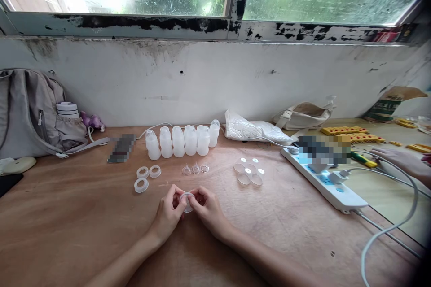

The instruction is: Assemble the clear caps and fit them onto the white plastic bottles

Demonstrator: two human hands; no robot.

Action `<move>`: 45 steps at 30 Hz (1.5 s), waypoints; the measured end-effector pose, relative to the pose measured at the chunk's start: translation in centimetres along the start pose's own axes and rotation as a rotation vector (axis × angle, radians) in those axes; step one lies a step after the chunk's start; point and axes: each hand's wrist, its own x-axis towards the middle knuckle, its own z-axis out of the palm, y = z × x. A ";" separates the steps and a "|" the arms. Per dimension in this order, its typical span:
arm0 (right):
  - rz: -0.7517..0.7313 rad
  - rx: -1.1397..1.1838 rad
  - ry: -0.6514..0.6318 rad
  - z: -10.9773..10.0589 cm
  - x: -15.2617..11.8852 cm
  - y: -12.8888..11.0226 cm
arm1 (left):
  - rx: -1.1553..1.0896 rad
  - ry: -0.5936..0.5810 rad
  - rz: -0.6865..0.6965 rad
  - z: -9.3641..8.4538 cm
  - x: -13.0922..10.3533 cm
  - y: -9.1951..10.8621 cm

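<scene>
My left hand [169, 210] and my right hand [208, 210] meet low over the middle of the table. Both are closed, fingertips and thumbs pinching a clear round ring-shaped piece [187, 209] from either side. Fingers cover part of it, and whether anything sits inside cannot be made out. Just beyond lie three clear bottle nipples [195, 169] in a row. Three translucent screw rings [141, 185] rest to the left. On the right, several clear round caps [249, 178] are grouped together. Behind these stands a row of frosted bottles [178, 142].
A phone [121, 148] and grey backpack [30, 112] are at the left. White plastic packaging [256, 130] lies behind the caps. A white power strip [319, 179] with cables runs along the right. Another person's hand [399, 161] is at the far right near yellow parts [360, 138].
</scene>
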 end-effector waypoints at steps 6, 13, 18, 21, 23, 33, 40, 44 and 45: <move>-0.019 -0.029 0.014 0.0 0.1 0.1 | 0.088 0.046 0.031 -0.1 0.0 0.5; -0.029 0.024 -0.015 -0.4 0.3 0.4 | 0.152 0.061 0.072 -0.1 0.0 0.4; -0.042 -0.014 -0.012 -0.1 0.2 0.0 | 0.243 0.099 0.083 -0.1 -0.1 0.1; -0.048 -0.026 -0.006 0.0 0.1 -0.3 | 0.292 0.110 0.081 0.0 -0.2 0.1; -0.047 -0.020 -0.015 0.0 0.1 -0.3 | 0.308 0.111 0.069 0.0 -0.2 0.1; -0.084 -0.037 -0.011 0.1 -0.2 0.0 | 0.291 0.106 0.095 0.0 -0.3 0.3; 0.079 0.380 -0.177 -0.8 0.3 -0.5 | 0.134 0.132 0.105 -0.7 0.3 -0.7; 0.179 0.537 -0.220 -0.7 0.9 0.2 | 0.025 0.056 0.114 -1.2 0.8 -1.0; 0.179 0.532 -0.215 -0.6 1.0 0.3 | 0.004 0.046 0.110 -1.2 0.8 -1.0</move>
